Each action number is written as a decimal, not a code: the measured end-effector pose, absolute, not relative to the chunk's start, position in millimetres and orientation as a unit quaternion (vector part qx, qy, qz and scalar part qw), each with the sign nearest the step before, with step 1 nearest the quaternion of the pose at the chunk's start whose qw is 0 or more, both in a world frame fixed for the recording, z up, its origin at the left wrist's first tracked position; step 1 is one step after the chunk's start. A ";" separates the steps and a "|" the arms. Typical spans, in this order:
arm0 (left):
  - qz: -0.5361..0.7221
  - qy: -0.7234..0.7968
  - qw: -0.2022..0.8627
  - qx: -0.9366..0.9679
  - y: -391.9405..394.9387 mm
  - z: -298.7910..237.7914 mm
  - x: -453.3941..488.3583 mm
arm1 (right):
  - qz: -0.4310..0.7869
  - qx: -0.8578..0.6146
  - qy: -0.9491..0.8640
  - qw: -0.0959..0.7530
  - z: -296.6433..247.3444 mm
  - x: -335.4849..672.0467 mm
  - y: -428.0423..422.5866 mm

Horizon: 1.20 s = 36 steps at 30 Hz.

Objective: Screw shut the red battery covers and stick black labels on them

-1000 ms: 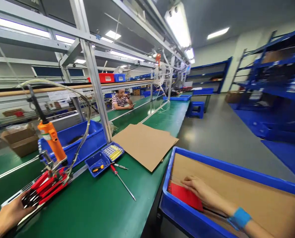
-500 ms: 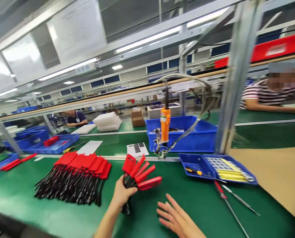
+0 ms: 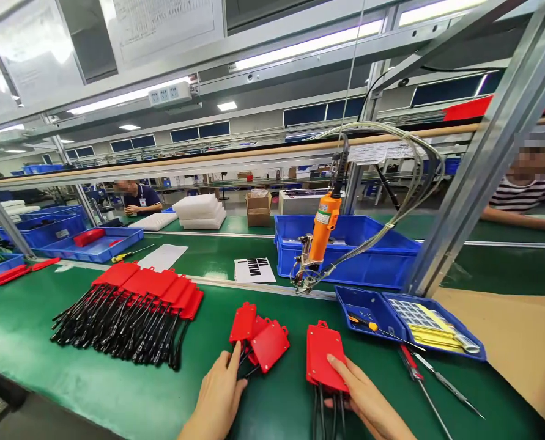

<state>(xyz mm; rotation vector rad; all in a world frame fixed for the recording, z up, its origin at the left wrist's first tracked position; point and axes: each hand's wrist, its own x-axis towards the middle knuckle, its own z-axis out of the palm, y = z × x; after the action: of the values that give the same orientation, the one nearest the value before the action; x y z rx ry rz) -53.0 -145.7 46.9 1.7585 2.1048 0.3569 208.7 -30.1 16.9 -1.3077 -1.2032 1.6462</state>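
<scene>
My right hand (image 3: 361, 391) grips a flat red case (image 3: 323, 360), thumb on its face and fingers beneath. Several black cables (image 3: 322, 412) hang from its lower end. To the left, my left hand (image 3: 219, 391) closes around the cables of a few more red cases (image 3: 271, 345), which fan out over the green bench; its index finger lies against the nearest one. Farther left is a long overlapping row of similar red cases (image 3: 150, 284), their black cables (image 3: 116, 327) pointing toward me.
An orange power screwdriver (image 3: 323, 229) hangs before a large blue bin (image 3: 350, 263). Small blue trays (image 3: 364, 305) hold a screwdriver and yellow-edged sheets. A red-handled tool (image 3: 410, 360) and tweezers (image 3: 451, 382) lie at right, beside brown cardboard (image 3: 506, 324). Two people sit beyond.
The fanned bunch of red cases, earlier raised in my left hand, is now lower and split. My right hand, empty and open before, now holds a red case. The view has shifted.
</scene>
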 end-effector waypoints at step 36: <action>0.111 0.719 0.168 0.666 -80.9 72.8 12.8 | 0.400 -0.605 -0.626 0.285 13.5 299.3 -22.5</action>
<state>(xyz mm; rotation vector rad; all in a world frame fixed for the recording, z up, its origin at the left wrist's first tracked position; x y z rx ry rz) 12.8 -80.9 72.8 1.8934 2.0442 0.3161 299.3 -22.5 13.5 -1.6186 -1.6737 1.0708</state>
